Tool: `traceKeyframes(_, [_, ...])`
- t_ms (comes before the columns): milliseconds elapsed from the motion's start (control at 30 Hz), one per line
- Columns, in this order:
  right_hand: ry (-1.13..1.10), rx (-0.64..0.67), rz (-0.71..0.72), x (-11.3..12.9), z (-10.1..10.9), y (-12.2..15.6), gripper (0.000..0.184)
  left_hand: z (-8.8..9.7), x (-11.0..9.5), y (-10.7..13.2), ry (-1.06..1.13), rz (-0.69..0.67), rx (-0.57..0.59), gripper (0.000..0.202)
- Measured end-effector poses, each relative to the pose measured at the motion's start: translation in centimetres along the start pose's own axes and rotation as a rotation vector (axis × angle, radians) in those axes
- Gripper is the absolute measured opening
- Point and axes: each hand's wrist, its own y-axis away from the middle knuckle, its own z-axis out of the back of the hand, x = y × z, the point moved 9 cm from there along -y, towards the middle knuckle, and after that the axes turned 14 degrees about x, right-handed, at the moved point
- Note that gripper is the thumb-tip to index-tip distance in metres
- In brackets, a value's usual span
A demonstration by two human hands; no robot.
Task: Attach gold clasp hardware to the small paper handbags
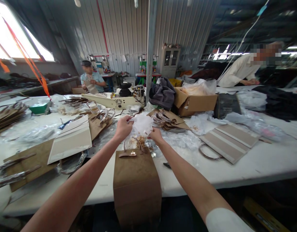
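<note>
Between my hands a translucent white plastic bag (pixel 143 124) is stretched above the table. My left hand (pixel 124 126) is closed on the bag's left edge, and my right hand (pixel 156 134) pinches its lower right edge. Just beneath lies a pile of small gold metal fittings (pixel 140 141), partly on clear plastic. Nearer to me, a brown bag panel (pixel 136 174) drapes over the table's front edge. A strap piece with a gold clasp (pixel 131 154) sits on its upper end.
Stacked panels with wrapped handles (pixel 71 138) lie left, and another grey-beige panel (pixel 230 141) lies right. A cardboard box (pixel 196 101) and a cream machine (pixel 119 101) stand at the back. A dark tool (pixel 167 165) rests near my right forearm. Two people work beyond the table.
</note>
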Motion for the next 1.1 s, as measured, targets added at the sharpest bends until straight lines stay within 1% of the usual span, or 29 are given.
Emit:
traceKeyframes(100, [0.032, -0.001, 0.012, 0.3, 0.3, 0.1, 0.015, -0.4, 0.0, 0.0, -0.006, -0.006, 0.009, 0.021])
traceKeyframes(200, [0.059, 0.009, 0.012, 0.7, 0.6, 0.3, 0.020, -0.7, -0.3, 0.2, -0.010, -0.012, 0.030, 0.021])
traceKeyframes(333, [0.125, 0.068, 0.022, 1.1, 0.4, 0.7, 0.035, -0.9, -2.1, 0.4, -0.038, -0.056, 0.043, 0.019])
traceKeyframes(367, [0.154, 0.084, 0.030, 1.2, 0.2, 0.8, 0.034, -0.8, -2.7, 0.4, -0.048, -0.075, 0.045, 0.019])
traceKeyframes(467, [0.280, 0.106, 0.070, 1.7, -0.1, 1.1, 0.020, -0.8, -4.5, 0.3, -0.078, -0.135, 0.067, 0.019])
traceKeyframes(600, [0.490, 0.136, 0.162, 3.5, -0.8, 1.4, 0.024, -0.8, -6.4, 0.4, -0.141, -0.234, 0.123, 0.016])
traceKeyframes(667, [0.584, 0.147, 0.216, 4.8, -1.2, 1.8, 0.020, -0.7, -7.1, 0.7, -0.199, -0.294, 0.144, 0.015])
traceKeyframes(733, [0.658, 0.132, 0.260, 6.1, -1.4, 2.3, 0.013, -0.4, -7.1, 1.0, -0.245, -0.318, 0.140, 0.015])
traceKeyframes(867, [0.725, 0.046, 0.303, 8.4, -1.3, 3.4, 0.020, 0.4, -6.0, 1.4, -0.211, -0.291, 0.093, 0.015])
traceKeyframes(967, [0.712, 0.011, 0.307, 9.5, -1.0, 3.9, 0.020, 0.5, -5.0, 1.6, -0.171, -0.272, 0.092, 0.013])
traceKeyframes(1100, [0.614, -0.084, 0.342, 11.1, 0.5, 4.8, 0.032, 0.9, -4.0, 2.1, -0.151, -0.250, 0.080, 0.013])
